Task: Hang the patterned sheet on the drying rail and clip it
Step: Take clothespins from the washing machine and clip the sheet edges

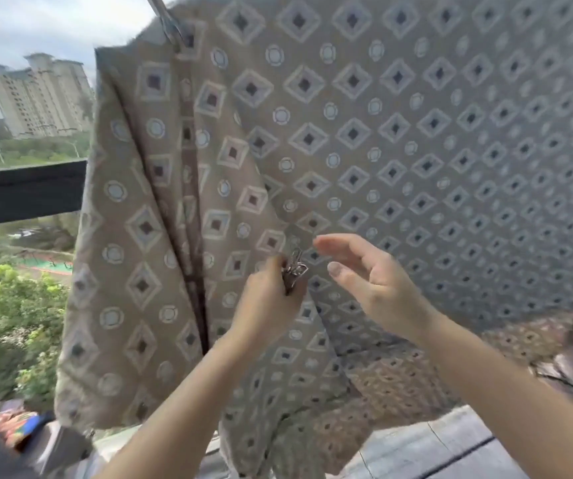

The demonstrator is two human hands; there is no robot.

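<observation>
Head view: left hand [265, 307] pinches upright clips [294, 271] by the vertically hanging sheet [416, 133]; right hand [373, 283] loosely spread.

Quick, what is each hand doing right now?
The left hand grips a bunch of metal clips.
The right hand is open, holding nothing.

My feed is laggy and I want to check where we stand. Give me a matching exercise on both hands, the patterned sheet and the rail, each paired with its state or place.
Things:
1. left hand
2. right hand
3. beige diamond-patterned sheet
4. silver metal drying rail

States or places:
A. top left, poking out above the fabric
B. fingers relaxed, holding nothing
C. draped, hanging in folds
D. grips silver metal clips

Pairs: 1-D, 2-B, 3-C, 4-A
</observation>
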